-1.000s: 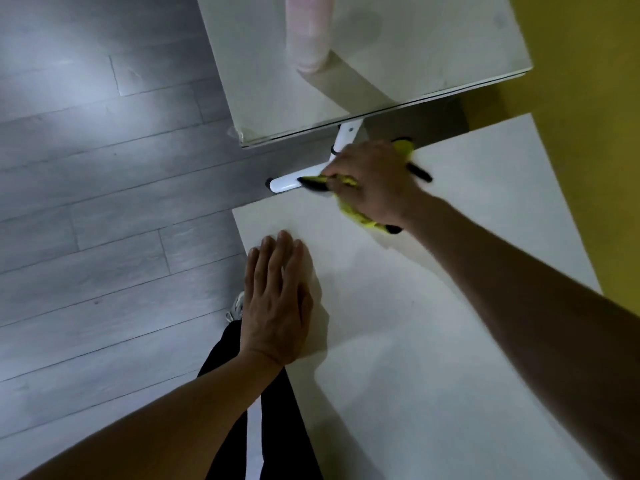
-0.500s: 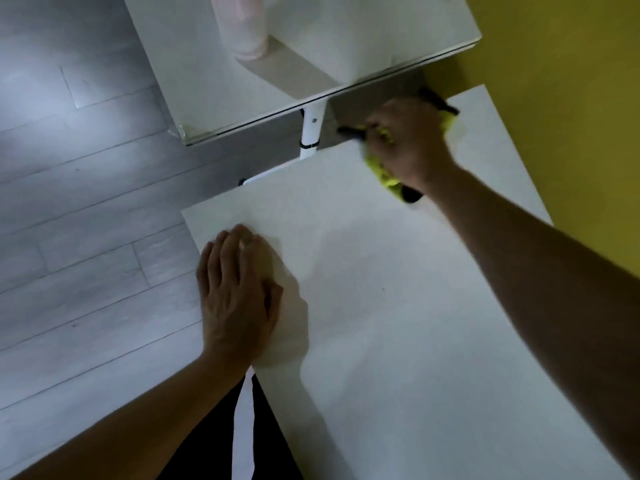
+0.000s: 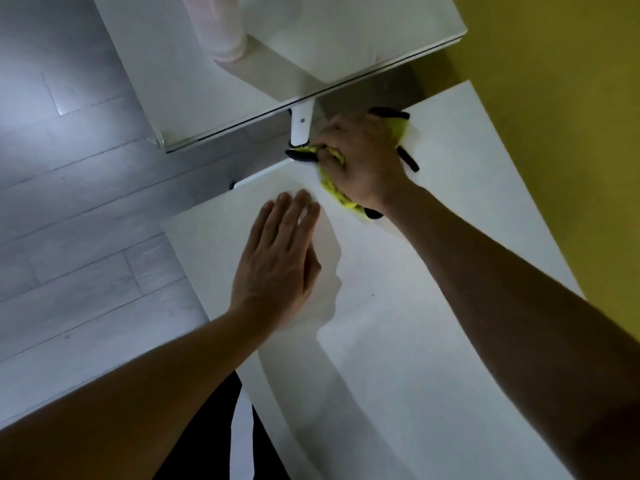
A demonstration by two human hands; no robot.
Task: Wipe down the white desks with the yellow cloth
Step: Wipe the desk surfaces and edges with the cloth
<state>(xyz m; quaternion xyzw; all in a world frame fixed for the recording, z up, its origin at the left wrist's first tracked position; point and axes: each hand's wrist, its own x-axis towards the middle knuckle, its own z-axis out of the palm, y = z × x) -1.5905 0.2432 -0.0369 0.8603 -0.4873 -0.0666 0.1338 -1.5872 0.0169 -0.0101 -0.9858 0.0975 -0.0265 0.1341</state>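
Note:
The yellow cloth (image 3: 333, 187), edged in black, lies bunched at the far edge of the near white desk (image 3: 433, 341). My right hand (image 3: 363, 161) presses on it with fingers curled over its left side. Just behind and to the left of the cloth, my left hand (image 3: 280, 261) rests flat on the desk top, fingers straight and together. A second white desk (image 3: 346, 39) stands beyond, across a narrow gap.
A pale pink container (image 3: 221, 29) stands on the far desk. That desk's white leg (image 3: 301, 126) and foot show in the gap. A yellow wall (image 3: 554, 98) borders the right side. Grey wood floor (image 3: 69, 202) lies to the left. My dark trousers show below.
My right hand has slid the cloth leftward along the desk's far edge, toward the white leg. My left hand has moved in from the desk's left edge, closer to the cloth.

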